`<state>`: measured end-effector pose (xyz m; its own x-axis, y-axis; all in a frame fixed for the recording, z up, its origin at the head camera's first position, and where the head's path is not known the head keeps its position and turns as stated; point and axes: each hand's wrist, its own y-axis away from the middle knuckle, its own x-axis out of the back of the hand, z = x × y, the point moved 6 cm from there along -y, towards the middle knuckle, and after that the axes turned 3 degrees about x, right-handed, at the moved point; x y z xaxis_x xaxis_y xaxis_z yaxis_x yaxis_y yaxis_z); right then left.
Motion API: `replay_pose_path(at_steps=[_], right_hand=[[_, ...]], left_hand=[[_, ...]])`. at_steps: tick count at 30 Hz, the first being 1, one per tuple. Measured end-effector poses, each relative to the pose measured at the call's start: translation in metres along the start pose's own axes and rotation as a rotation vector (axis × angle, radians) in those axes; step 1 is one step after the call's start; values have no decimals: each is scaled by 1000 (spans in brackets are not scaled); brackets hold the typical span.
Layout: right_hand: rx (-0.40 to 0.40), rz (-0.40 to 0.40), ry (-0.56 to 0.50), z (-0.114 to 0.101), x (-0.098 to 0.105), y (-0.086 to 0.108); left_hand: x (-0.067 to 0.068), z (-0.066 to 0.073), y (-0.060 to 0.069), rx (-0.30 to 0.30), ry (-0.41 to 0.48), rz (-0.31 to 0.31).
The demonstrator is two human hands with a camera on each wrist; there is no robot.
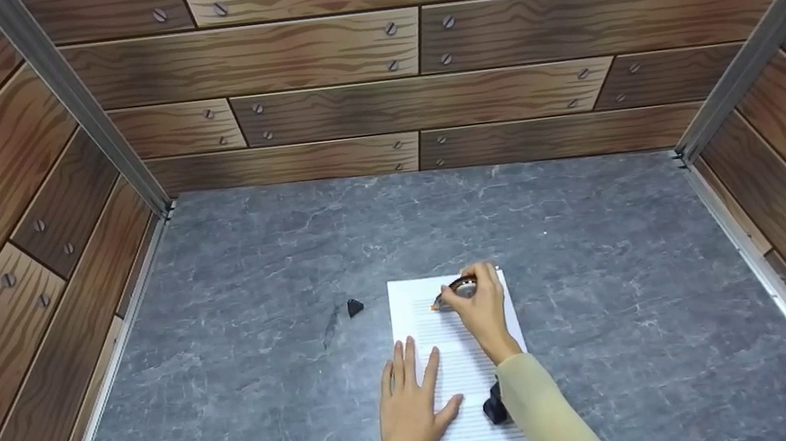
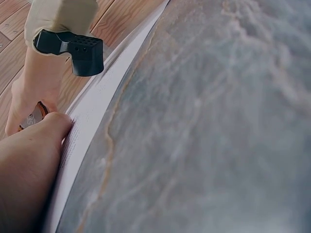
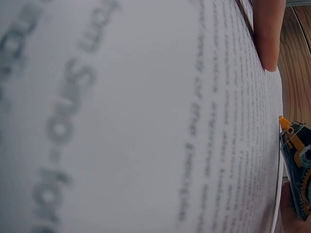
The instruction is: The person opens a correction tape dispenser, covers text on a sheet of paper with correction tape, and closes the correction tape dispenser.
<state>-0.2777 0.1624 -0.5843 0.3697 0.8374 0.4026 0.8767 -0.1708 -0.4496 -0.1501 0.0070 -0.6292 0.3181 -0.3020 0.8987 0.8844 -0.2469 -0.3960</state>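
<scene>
A printed sheet of paper (image 1: 453, 361) lies on the grey surface. My right hand (image 1: 480, 307) pinches a dark correction-tape dispenser (image 1: 461, 283), its orange tip at the upper part of the page. In the right wrist view the dispenser (image 3: 297, 160) shows its orange tip and gears beside the printed lines. My left hand (image 1: 408, 404) rests with fingers spread on the lower left of the sheet. In the left wrist view, the right hand (image 2: 34, 97) holds the dispenser (image 2: 35, 116) beyond the left hand (image 2: 36, 155).
A small black object (image 1: 355, 307) lies left of the sheet. A black wrist camera (image 1: 494, 406) is at the right sleeve. Wood-patterned walls (image 1: 417, 103) with metal corner posts (image 1: 84, 108) enclose the grey surface (image 1: 253, 355).
</scene>
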Motion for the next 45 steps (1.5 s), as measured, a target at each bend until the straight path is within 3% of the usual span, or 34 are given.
replay_pose_path(at_steps=[9,18,24,34,45], right_hand=[[15,10,7,0,1,-2],[26,14,17,0,-1,-2],[11,7,19,2,0,-1],[24,12,29,3,1,-2],[45,17,18,0,0,-3]], left_hand=[[1,1,0,-3,38,28],[-4,-1,-1,52,-19,-90],[-6,-1,-1,57,-27,-120],[-3,0,-2,35,-26,-66],[-3,-1,-1,37,-39,-56]])
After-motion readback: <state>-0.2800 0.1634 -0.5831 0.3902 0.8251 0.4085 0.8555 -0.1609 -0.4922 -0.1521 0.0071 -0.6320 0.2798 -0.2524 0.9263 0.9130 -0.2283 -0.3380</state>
